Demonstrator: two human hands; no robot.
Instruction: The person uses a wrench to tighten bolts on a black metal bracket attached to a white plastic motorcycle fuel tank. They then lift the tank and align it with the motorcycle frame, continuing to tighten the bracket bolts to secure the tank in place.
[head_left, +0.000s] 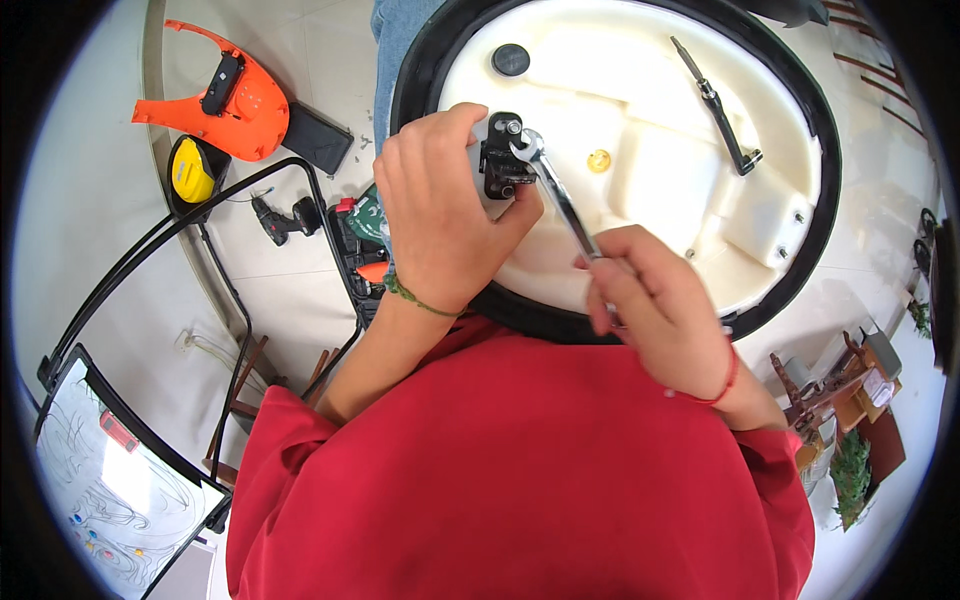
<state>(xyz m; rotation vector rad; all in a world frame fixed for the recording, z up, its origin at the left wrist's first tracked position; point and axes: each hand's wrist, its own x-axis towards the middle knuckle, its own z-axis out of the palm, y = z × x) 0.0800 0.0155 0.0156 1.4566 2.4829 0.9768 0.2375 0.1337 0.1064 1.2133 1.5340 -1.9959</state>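
Note:
My left hand grips a small black metal bracket with bolts at its upper and lower ends. In my right hand is a chrome combination wrench, held by its lower end. The wrench's open jaw lies against the bracket, close to the upper bolt; whether it sits on a nut is hard to tell. Both hands are above a cream plastic shell with a black padded rim. Inside the shell lie a ratchet handle with a driver bit and a round black cap.
An orange plastic cover, a black case and a cordless drill lie on the floor at left. A tool case sits beside my left arm. A black-framed whiteboard stands lower left; wooden furniture is at right.

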